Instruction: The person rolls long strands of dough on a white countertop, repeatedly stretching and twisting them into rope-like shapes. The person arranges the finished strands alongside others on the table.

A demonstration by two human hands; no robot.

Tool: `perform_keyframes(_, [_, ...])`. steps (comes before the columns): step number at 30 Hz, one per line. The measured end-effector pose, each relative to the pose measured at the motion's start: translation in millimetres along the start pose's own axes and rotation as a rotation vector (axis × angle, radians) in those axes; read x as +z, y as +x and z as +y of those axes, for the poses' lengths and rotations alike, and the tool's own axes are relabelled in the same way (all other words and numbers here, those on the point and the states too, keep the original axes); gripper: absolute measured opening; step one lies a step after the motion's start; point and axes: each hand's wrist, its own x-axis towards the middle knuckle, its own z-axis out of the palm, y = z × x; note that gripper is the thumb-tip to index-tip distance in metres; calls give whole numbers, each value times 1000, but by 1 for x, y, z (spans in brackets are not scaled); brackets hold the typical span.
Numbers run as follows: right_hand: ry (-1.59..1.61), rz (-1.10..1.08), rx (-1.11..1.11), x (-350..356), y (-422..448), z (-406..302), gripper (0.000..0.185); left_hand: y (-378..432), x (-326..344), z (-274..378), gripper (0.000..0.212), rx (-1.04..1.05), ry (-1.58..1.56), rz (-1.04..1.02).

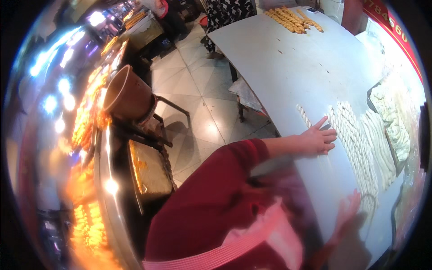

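My left hand [319, 137] lies palm down on the pale tabletop [270, 60], fingers spread, holding nothing. A small dark flat object [325, 127] shows beside its fingers. Just above it lies a short twisted dough strand [303, 115]. To its right, a row of white twisted dough ropes [352, 145] runs down the table, with untwisted dough strips [379, 148] alongside. My right hand [349, 206], blurred, is beside the lower ends of the twisted ropes. Its fingers look apart, and nothing shows in it.
A metal tray holds soft dough [391, 118] at the right. Browned dough twists [287, 19] and a phone-like device [312, 10] lie at the table's far end. A person in patterned clothing [229, 11] stands there. A brown bucket [130, 94] and brightly lit food [89, 222] are at the left.
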Motion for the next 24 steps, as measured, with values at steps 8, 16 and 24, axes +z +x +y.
perform_keyframes(8, [-323, 62, 155, -31, -35, -83, 8, -41, -2, 7, 22, -218, -739, -111])
perform_keyframes(16, [-564, 82, -128, -3, -72, -50, 23, -48, -4, 56, 43, -190, -199, 3])
perform_keyframes(24, [-592, -144, -102, 92, 28, -109, 48, -7, 37, 40, 48, -85, -119, 59])
